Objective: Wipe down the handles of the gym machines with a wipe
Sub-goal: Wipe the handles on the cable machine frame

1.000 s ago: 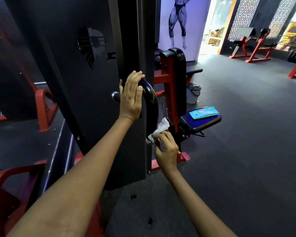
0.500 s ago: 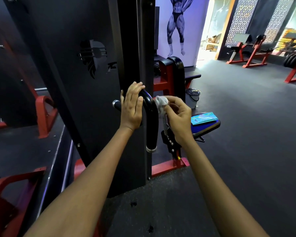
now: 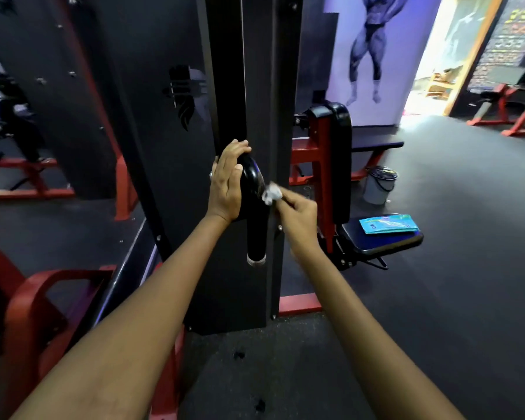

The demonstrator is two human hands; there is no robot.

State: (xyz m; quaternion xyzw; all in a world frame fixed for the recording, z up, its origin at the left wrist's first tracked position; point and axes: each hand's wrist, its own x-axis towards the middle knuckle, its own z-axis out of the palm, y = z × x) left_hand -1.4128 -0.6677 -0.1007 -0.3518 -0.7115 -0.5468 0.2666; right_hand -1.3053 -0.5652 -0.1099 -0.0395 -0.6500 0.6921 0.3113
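Two hands: right [image 3: 297,215] pinches wipe [image 3: 272,193]; left fingers [image 3: 235,153] flat on handle [image 3: 255,207].

The gym was dim, with a violet cast. Daylight blew out the doorway [image 3: 431,74], far right of the dark machine column [image 3: 255,71], and spilled over the floor [image 3: 467,165] beside it. Straight frames bowed toward the edges. The right hand [image 3: 297,216] was motion-blurred.

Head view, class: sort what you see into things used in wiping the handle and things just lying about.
In use:
left hand, steadying the handle
black handle
white wipe
right hand, pinching the wipe

Lying about:
blue packet on the black seat pad
grey bucket
red bench
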